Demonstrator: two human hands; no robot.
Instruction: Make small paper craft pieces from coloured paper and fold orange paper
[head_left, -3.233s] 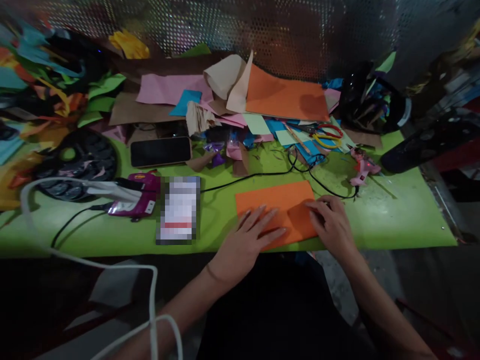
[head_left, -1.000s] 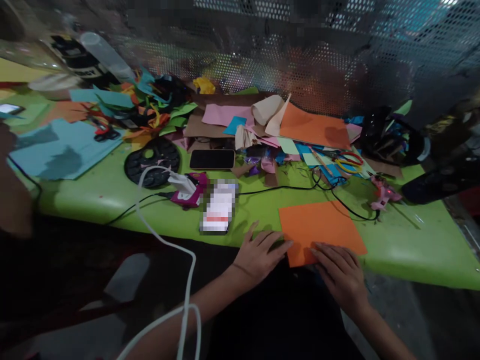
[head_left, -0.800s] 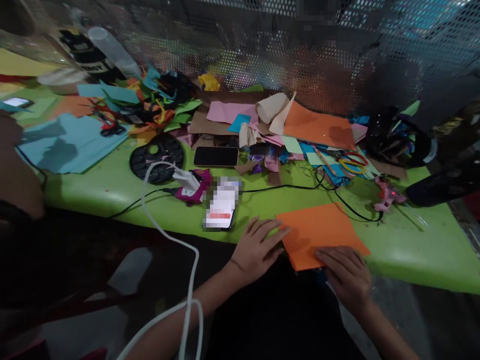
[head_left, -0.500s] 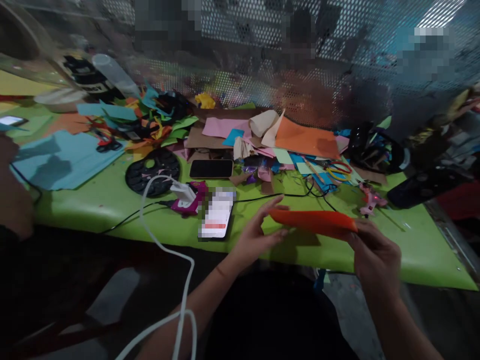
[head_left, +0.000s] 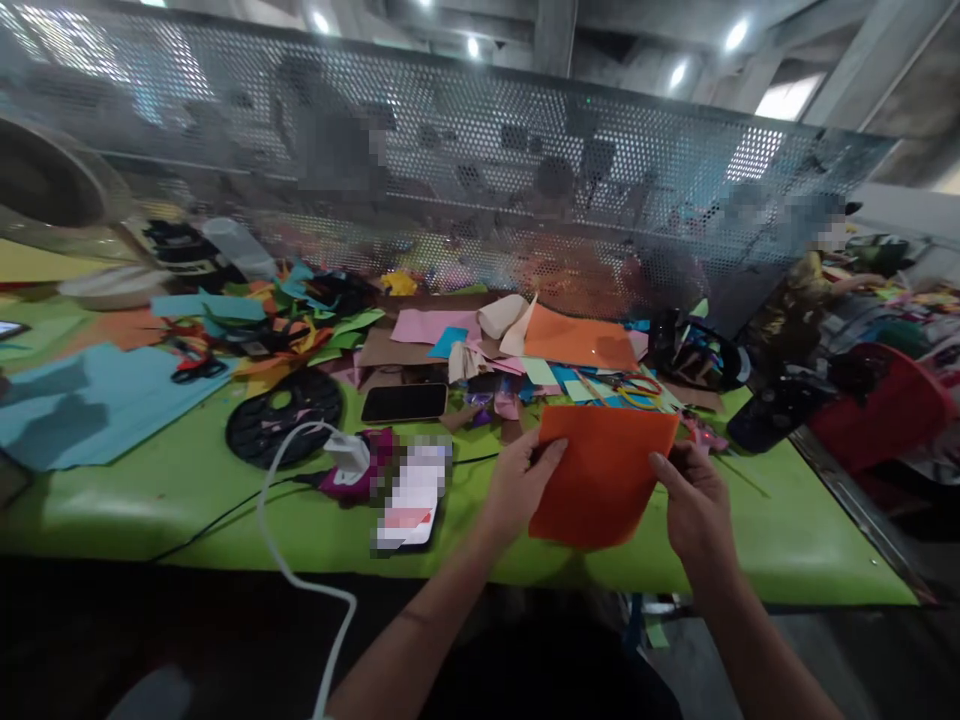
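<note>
I hold an orange paper sheet (head_left: 600, 470) upright above the near edge of the green table (head_left: 787, 510). My left hand (head_left: 517, 485) grips the sheet's left edge, thumb on its face. On the other side, my right hand (head_left: 694, 495) pinches the right edge. A phone with a lit screen (head_left: 411, 492) lies just left of my left hand.
A dark phone (head_left: 405, 402), a pink charger with a white cable (head_left: 352, 465), a black round tray (head_left: 283, 428) and a heap of coloured paper scraps (head_left: 517, 350) lie on the table. Scissors (head_left: 637, 388) and a pink glue gun (head_left: 705, 435) sit behind the sheet. A perforated metal screen (head_left: 465, 180) closes the back.
The orange sheet lay flat under both hands at the table edge; both hands have lifted it and tilted it upright. The camera has tilted up.
</note>
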